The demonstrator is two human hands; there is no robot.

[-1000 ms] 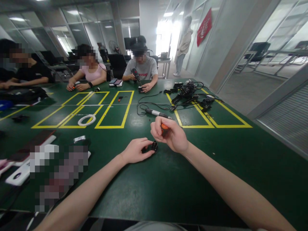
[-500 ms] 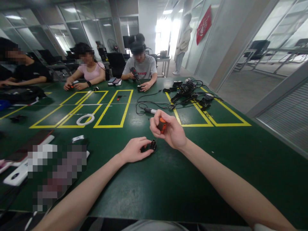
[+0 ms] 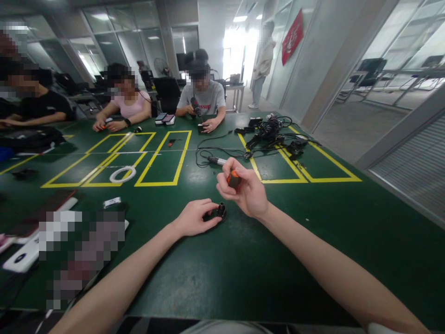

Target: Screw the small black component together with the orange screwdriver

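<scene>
My left hand (image 3: 195, 217) rests on the green table and grips a small black part (image 3: 221, 211) between thumb and fingers. The part has a short upright cylinder and stands on the tabletop. Above it and slightly to the right, my right hand (image 3: 245, 188) is closed around the orange and dark handle of a screwdriver (image 3: 234, 180). The handle is held upright, its butt end towards me. The shaft can hardly be made out, so I cannot tell whether its tip touches the black part.
Beyond my right hand lie a silver and black corded tool (image 3: 216, 160) and a heap of black cables (image 3: 271, 132). A white ring (image 3: 123, 174), a small white packet (image 3: 111, 202) and a white device (image 3: 21, 257) lie leftward. Across the table, a person (image 3: 203, 99) holds a power drill.
The screwdriver handle has turned in my right hand, so its dark side now shows more than the orange. My left hand keeps its place on the black part.
</scene>
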